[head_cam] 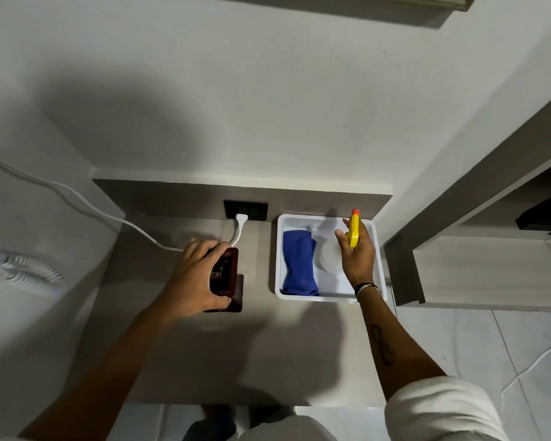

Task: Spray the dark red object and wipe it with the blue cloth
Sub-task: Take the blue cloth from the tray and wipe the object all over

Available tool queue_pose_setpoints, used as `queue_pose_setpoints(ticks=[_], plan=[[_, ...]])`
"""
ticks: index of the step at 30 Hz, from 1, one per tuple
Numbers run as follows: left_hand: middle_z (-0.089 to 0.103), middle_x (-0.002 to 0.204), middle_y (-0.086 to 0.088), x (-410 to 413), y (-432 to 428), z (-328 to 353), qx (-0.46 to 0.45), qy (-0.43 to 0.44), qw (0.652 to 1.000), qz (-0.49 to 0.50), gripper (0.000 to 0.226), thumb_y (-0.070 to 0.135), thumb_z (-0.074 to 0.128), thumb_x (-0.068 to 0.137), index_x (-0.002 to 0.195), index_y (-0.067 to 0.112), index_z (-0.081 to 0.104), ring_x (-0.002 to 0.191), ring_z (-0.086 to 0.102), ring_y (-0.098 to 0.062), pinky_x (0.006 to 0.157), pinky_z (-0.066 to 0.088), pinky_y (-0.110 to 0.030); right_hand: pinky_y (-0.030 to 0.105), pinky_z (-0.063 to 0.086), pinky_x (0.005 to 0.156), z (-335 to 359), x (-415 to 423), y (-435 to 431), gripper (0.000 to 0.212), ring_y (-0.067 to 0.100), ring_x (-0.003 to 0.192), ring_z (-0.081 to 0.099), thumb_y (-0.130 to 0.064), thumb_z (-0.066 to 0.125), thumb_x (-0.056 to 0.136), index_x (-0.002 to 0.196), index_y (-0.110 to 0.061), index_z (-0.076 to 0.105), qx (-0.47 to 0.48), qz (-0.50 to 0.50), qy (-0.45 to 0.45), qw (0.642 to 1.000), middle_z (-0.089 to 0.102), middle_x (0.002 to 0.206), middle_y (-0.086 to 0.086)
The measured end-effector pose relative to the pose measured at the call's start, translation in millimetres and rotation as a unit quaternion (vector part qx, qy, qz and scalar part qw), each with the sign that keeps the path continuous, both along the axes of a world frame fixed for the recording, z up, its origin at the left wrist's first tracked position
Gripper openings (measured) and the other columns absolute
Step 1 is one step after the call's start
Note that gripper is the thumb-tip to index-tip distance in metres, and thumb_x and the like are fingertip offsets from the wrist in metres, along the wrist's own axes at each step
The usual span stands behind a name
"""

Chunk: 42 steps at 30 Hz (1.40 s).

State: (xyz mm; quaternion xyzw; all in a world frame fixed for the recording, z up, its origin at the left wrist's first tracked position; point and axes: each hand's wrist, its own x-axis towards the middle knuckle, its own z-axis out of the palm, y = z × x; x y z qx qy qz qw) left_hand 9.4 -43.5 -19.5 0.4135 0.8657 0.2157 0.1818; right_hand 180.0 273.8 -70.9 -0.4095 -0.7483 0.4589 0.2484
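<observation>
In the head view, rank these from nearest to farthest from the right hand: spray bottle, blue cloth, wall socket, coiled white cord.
1. Spray bottle: gripped in the right hand, over the white tray.
2. Blue cloth: lying in the tray's left half.
3. Wall socket: on the back panel, left of the tray.
4. Coiled white cord: at the far left edge.

Left hand [193, 275]: palm down, fingers curled over and gripping the dark red glossy flat object [225, 272], thumb on its near edge, forearm bare, reaching far from the near left. Right hand [357, 249]: raised further right, fingers wrapped around the white spray bottle with yellow trigger head [353, 232], index finger extended toward the left. Right wrist wears thin dark and white bands; forearm bare, white sleeve pushed up near the elbow.
</observation>
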Motion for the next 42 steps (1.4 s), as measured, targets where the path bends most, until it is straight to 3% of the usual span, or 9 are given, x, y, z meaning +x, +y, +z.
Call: queue_pose_setpoints(ticks=[3,7,12,15,22,29,33,38,42], plan=[[0.044,0.147,-0.004,-1,2,0,-0.007,0.009,1.0,-0.011,0.116,0.048,0.089,0.057,0.158,0.018,0.04,0.142,0.022,-0.022,0.122,0.011,-0.043,-0.006,0.048,0.077,1,5,4,0.069,0.013,0.11,0.072,-0.036,0.072,0.101,0.162,-0.021,0.043,0.008,0.005,-0.003,1.0,0.067,0.147,0.003],[0.047,0.14,-0.002,-1,1,-4,-0.012,0.027,0.999,-0.014,0.114,0.062,0.073,0.052,0.154,0.019,0.045,0.14,0.036,-0.033,0.128,0.015,-0.046,-0.008,0.044,0.087,7,10,-4,0.077,0.015,0.128,0.064,-0.051,0.075,0.094,0.159,-0.026,0.043,0.033,-0.002,-0.004,0.999,0.065,0.146,-0.007],[0.048,0.139,-0.003,-1,-1,-9,-0.012,0.056,0.998,-0.027,0.114,0.064,0.071,0.052,0.152,0.018,0.046,0.137,0.039,-0.033,0.128,0.014,-0.046,0.041,0.036,0.129,6,8,-27,0.087,0.028,0.165,0.024,-0.057,0.066,0.099,0.167,-0.019,0.026,0.229,0.003,-0.093,0.969,0.025,0.177,0.01],[0.049,0.139,-0.004,0,1,-9,-0.013,0.078,0.996,-0.031,0.113,0.064,0.075,0.053,0.151,0.017,0.046,0.136,0.039,-0.033,0.128,0.016,-0.048,0.043,0.017,0.137,1,-3,-51,0.076,0.029,0.168,0.012,-0.048,0.056,0.104,0.167,-0.019,0.025,0.334,0.08,-0.13,0.93,0.017,0.179,0.011],[0.048,0.142,-0.006,3,-2,-11,-0.025,0.094,0.994,-0.042,0.112,0.064,0.075,0.056,0.152,0.016,0.044,0.138,0.04,-0.033,0.129,0.007,-0.043,0.049,0.015,0.137,-40,-32,-71,0.074,0.039,0.167,0.006,-0.03,0.052,0.111,0.17,-0.006,0.014,0.244,0.304,-0.325,0.862,0.009,0.179,0.02],[0.049,0.14,-0.007,2,0,-17,-0.021,0.113,0.993,-0.042,0.107,0.063,0.071,0.058,0.151,0.015,0.046,0.138,0.042,-0.035,0.128,0.021,-0.053,0.055,0.007,0.136,-72,-55,-59,0.076,0.045,0.166,-0.006,-0.04,0.037,0.114,0.17,-0.005,-0.001,0.226,0.334,-0.438,0.804,-0.008,0.178,0.024],[0.049,0.14,-0.007,0,-1,-21,-0.003,0.124,0.992,-0.037,0.107,0.062,0.072,0.058,0.15,0.015,0.046,0.136,0.042,-0.034,0.127,0.019,-0.049,0.056,0.005,0.136,-86,-55,-65,0.071,0.049,0.164,-0.011,-0.035,0.029,0.116,0.169,-0.004,-0.007,0.244,0.318,-0.442,0.802,-0.013,0.176,0.027],[0.048,0.14,-0.005,0,-1,-24,0.014,0.128,0.991,-0.037,0.106,0.061,0.073,0.058,0.149,0.017,0.045,0.136,0.041,-0.032,0.127,0.016,-0.045,0.054,0.003,0.136,-91,-55,-59,0.092,0.048,0.165,-0.011,-0.032,0.055,0.109,0.169,-0.004,-0.009,0.25,0.326,-0.447,0.794,-0.014,0.176,0.027],[0.05,0.14,-0.003,-1,-1,-21,0.029,0.108,0.993,-0.034,0.104,0.056,0.077,0.056,0.148,0.017,0.05,0.134,0.043,-0.028,0.125,0.022,-0.04,0.047,0.01,0.137,-86,-56,-49,0.091,0.042,0.167,-0.001,-0.016,0.064,0.105,0.17,-0.006,0.003,0.191,0.305,-0.395,0.845,-0.004,0.179,0.021]])
